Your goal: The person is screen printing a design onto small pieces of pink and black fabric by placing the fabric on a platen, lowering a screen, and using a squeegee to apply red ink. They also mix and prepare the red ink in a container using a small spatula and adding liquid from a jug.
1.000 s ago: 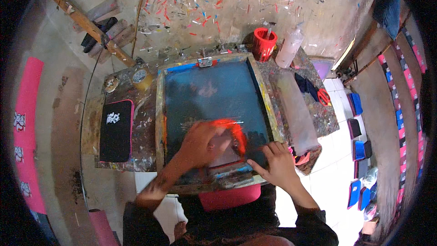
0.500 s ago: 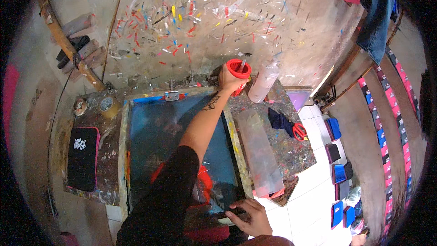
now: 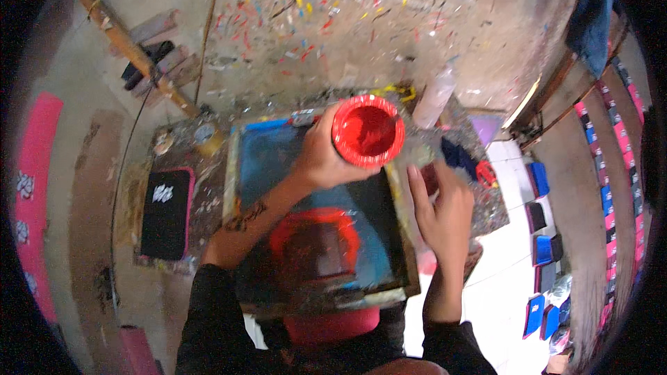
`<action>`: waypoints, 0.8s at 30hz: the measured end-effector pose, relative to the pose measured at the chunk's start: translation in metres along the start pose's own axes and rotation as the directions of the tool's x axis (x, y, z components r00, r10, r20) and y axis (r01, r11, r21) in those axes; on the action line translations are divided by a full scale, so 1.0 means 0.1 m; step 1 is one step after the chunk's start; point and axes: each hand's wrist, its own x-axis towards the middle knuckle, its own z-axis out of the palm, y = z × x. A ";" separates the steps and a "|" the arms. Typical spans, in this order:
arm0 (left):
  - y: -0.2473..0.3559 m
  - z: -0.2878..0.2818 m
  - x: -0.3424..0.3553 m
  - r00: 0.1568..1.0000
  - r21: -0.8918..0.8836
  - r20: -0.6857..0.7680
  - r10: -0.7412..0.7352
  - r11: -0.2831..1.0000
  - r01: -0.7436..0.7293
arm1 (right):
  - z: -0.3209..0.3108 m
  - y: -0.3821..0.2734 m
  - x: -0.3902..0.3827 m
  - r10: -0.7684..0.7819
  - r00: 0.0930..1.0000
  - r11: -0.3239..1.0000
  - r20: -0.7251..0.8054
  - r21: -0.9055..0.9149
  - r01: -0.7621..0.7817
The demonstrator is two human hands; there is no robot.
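My left hand (image 3: 326,153) is closed around a red cup (image 3: 342,105), held over the upper right part of a screen-printing frame (image 3: 410,264). The cup's mouth faces up, showing red ink (image 3: 367,132) inside. On the frame's blue mesh (image 3: 271,167), a red ink patch (image 3: 347,226) surrounds a darker area at the near end. My right hand (image 3: 448,215), slightly blurred, is right of the frame with thumb and fingers apart. A dark reddish patch shows between them; I cannot tell what it is. That hand covers most of the long translucent bar lying there.
A black pouch with pink edging (image 3: 167,212) and a tape roll (image 3: 206,137) are on the left of the table. At the right are a pale bottle (image 3: 435,101), dark blue cloth (image 3: 458,156) and red-handled scissors (image 3: 486,175). A paint-marked wall (image 3: 347,35) rises behind.
My left hand has brought the red cup from the table's far side closer, over the frame. My right hand has moved from the frame's near corner up and right. The view has shifted.
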 end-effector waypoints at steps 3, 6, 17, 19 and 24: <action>0.42 -0.46 -0.87 0.989 0.028 0.075 -0.127 0.992 0.125 | 0.30 -0.17 -0.13 -0.040 0.981 0.996 0.188 -0.075 0.055; 0.60 -0.76 -1.53 0.976 0.267 0.101 -0.192 0.950 0.159 | 0.48 -0.29 -0.46 -0.136 0.937 0.990 0.321 0.008 0.140; 0.78 -1.00 -2.26 0.981 0.428 -0.027 -0.192 0.885 0.185 | 0.64 -0.67 -1.13 -0.247 0.858 0.964 0.451 0.205 0.170; 0.71 -0.98 -2.29 0.990 0.452 -0.035 -0.136 0.881 0.137 | 0.64 -0.68 -1.16 -0.179 0.888 0.964 0.424 0.256 0.072; 0.57 -0.93 -2.31 0.998 0.523 -0.053 -0.041 0.850 0.063 | 0.76 -0.52 -1.24 0.043 0.911 0.919 0.410 0.342 -0.198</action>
